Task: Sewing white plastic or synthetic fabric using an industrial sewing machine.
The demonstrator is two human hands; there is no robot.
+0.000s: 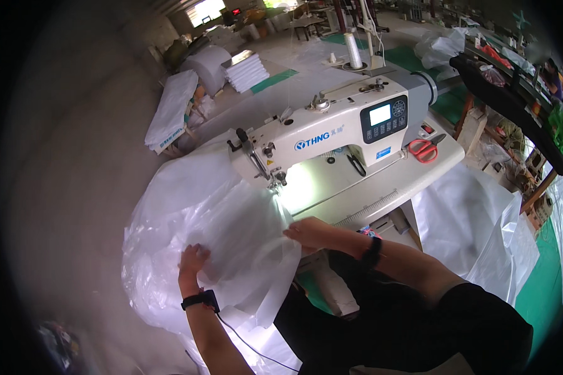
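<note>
A large, glossy, translucent white plastic sheet point(231, 228) drapes over the left end of a sewing machine point(331, 119) and hangs down in front of me. Its right edge runs up to the lit needle area below the machine's head. My right hand point(305, 232) is closed on that edge, just in front of the machine bed. Farther left, my left hand point(194, 257) has its fingers curled into the sheet and bunches it. Both wrists wear black bands, and a cable trails from the left one.
Red-handled scissors point(424, 150) and black thread snips point(356, 164) lie on the machine table. A thread cone point(353, 53) stands behind the machine. More plastic sheeting point(469, 219) hangs to the right. At the back left are a stack of white sheets point(247, 72) and a covered table point(174, 109).
</note>
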